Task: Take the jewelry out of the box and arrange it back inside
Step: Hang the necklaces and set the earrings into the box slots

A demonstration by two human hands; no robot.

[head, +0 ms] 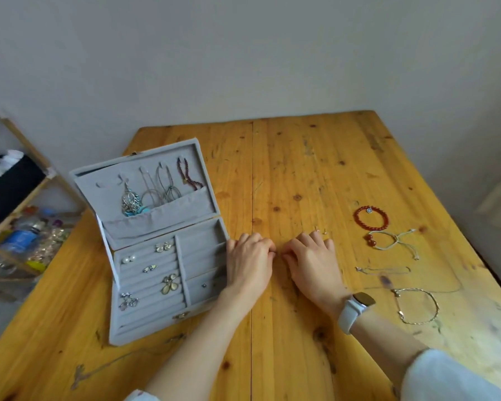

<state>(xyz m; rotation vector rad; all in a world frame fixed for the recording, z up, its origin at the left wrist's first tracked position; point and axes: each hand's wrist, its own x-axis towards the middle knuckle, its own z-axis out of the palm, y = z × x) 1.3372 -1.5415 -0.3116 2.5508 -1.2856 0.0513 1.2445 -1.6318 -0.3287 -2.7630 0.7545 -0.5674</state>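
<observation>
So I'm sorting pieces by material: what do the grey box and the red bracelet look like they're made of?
The open grey jewelry box looks lined in matte, velvet-like fabric: soft, no shine, a sagging cloth pocket in the lid. The red beaded bracelet seems polished stone or glass: round glossy beads, with a small silvery charm; which one is unclear.

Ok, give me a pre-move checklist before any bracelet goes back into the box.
1. Jewelry box open, lid upright: ok.
2. Right-hand compartments free: ok for the upper ones; the lower one holds a small stud.
3. Left hand free to pick: cannot tell, fingers curled, tips hidden.
4. Right hand free: cannot tell, same.
5. Red bead bracelet lying apart from the others: ok.
6. Gold chain bracelet untangled: ok, though a thin chain lies close by.
</observation>
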